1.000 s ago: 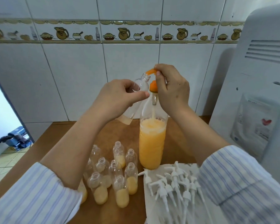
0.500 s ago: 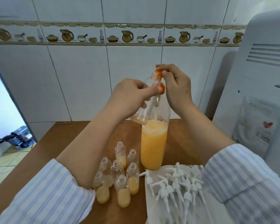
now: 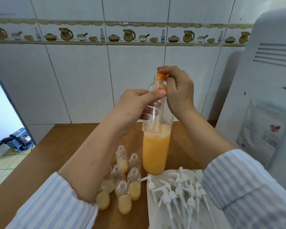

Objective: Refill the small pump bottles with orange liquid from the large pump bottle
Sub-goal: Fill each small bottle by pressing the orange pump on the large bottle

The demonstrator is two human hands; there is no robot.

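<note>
Upright in our left hand (image 3: 134,104), the small clear plastic bottle (image 3: 153,106) meets the orange pump spout (image 3: 161,76) our right hand (image 3: 178,90) pinches.

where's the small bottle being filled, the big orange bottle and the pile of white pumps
small bottle (image 3: 153,113): head view, its clear middle wall.
big orange bottle (image 3: 156,154): head view, the liquid-filled lower body.
white pumps (image 3: 178,190): head view, a pump head mid-pile.

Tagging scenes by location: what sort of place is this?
Likely a home kitchen or utility corner: white wall tiles with a jug-and-pie border, a wooden table, and a white appliance at the right, possibly a water dispenser.
</note>
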